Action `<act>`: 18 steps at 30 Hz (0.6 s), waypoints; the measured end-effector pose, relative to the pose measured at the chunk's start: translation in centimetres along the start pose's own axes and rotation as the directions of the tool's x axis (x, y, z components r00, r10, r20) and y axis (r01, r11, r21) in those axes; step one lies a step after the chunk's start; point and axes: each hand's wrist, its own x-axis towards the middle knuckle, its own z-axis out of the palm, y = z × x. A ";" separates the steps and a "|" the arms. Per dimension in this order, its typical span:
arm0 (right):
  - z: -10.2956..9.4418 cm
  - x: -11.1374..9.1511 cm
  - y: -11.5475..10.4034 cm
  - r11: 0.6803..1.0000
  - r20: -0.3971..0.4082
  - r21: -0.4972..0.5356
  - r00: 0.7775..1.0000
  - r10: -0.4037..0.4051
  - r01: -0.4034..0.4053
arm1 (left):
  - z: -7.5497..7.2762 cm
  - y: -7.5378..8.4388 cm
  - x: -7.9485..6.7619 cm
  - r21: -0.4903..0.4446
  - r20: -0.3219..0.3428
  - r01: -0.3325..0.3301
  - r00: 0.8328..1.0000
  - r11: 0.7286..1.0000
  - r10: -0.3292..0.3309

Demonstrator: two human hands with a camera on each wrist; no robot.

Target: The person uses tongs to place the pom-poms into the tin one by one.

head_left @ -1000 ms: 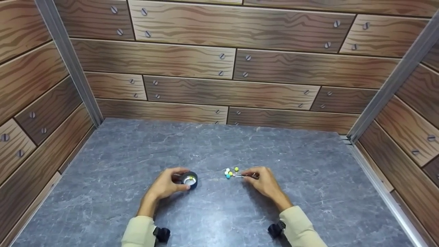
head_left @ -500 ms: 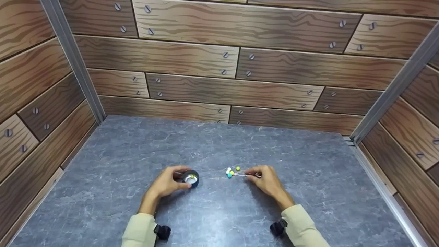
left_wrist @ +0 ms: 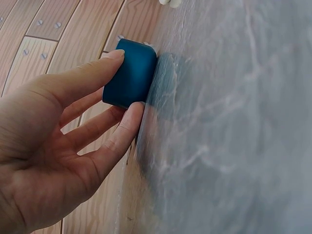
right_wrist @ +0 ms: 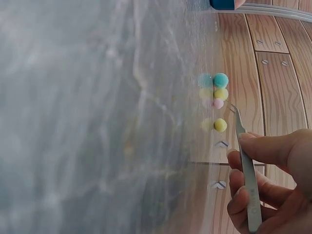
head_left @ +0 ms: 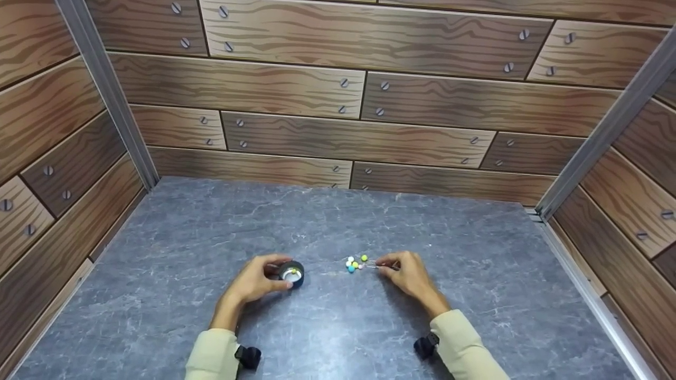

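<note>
In the head view my left hand (head_left: 252,279) holds a small round dark-blue cup (head_left: 292,274) by its sides, thumb in front and fingers behind. One small yellow-green ball (head_left: 294,271) lies inside it. The left wrist view shows the cup's blue outer wall (left_wrist: 130,73) standing on the table. My right hand (head_left: 412,277) pinches silver bent-tip tweezers (right_wrist: 250,183). Their points are beside a little pink ball (right_wrist: 218,103), with nothing visible between them. Close by are a yellow ball (right_wrist: 221,94), a turquoise ball (right_wrist: 221,80), white balls (head_left: 350,261) and a separate yellow-green ball (head_left: 364,258).
The grey marbled tabletop (head_left: 327,221) runs back to a wood-patterned wall (head_left: 296,95). Similar panels with metal corner posts (head_left: 113,95) stand at left and right. A dark wrist camera (head_left: 426,346) sits at the right sleeve, another (head_left: 248,357) at the left.
The tweezers' points have lifted and drawn slightly away from the pink ball. My left hand and the cup have stayed in place; the whole head view shifts a little.
</note>
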 end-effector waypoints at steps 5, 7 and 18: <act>0.1 0.1 0.0 1.000 0.002 -0.011 1.000 0.011 -0.011 | 0.0 0.0 0.0 -0.008 0.001 -0.003 1.000 1.000 0.003; 0.2 0.1 0.1 1.000 0.007 -0.015 1.000 0.008 -0.008 | 0.0 0.0 0.0 -0.007 0.002 -0.003 1.000 1.000 0.003; 0.2 0.2 0.2 0.999 0.020 -0.034 0.999 -0.026 0.026 | 0.0 0.0 0.2 -0.004 0.008 -0.009 1.000 1.000 0.009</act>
